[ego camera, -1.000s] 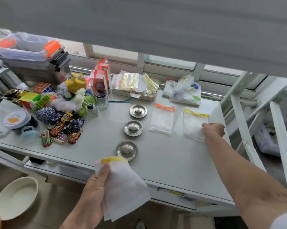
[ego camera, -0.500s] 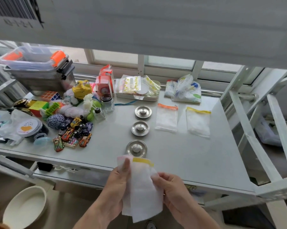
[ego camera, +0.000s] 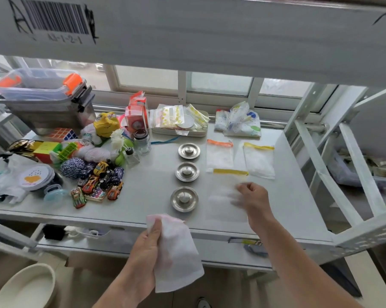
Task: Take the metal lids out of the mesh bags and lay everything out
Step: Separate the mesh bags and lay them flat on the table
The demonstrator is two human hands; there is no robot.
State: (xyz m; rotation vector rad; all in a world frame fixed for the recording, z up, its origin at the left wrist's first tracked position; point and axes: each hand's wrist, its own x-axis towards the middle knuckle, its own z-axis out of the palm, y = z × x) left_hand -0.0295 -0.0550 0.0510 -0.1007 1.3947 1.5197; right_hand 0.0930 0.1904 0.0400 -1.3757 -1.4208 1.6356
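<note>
Three round metal lids lie in a column mid-table: far [ego camera: 189,150], middle [ego camera: 187,171] and near [ego camera: 184,198]. To their right lie an orange-trimmed mesh bag [ego camera: 219,155] and a yellow-trimmed mesh bag [ego camera: 259,161]. A third, also yellow-trimmed bag [ego camera: 223,194] lies flat nearer me. My right hand [ego camera: 253,196] rests at its right edge with curled, blurred fingers, so its grip is unclear. My left hand [ego camera: 146,250] pinches a white, pink-trimmed mesh bag [ego camera: 176,256] in front of the table's near edge.
Toy cars [ego camera: 98,185], puzzle cubes [ego camera: 62,134], a glass jar [ego camera: 142,141] and a lidded bin [ego camera: 43,101] crowd the table's left. A tray of packets [ego camera: 178,123] and printed cloth [ego camera: 240,122] sit at the back. White frame bars [ego camera: 316,156] rise at right. A bowl [ego camera: 25,287] lies on the floor.
Both hands held the bags together in front of the table. Now the yellow-trimmed bag lies on the table under my right hand, and my left hand keeps the pink-trimmed one.
</note>
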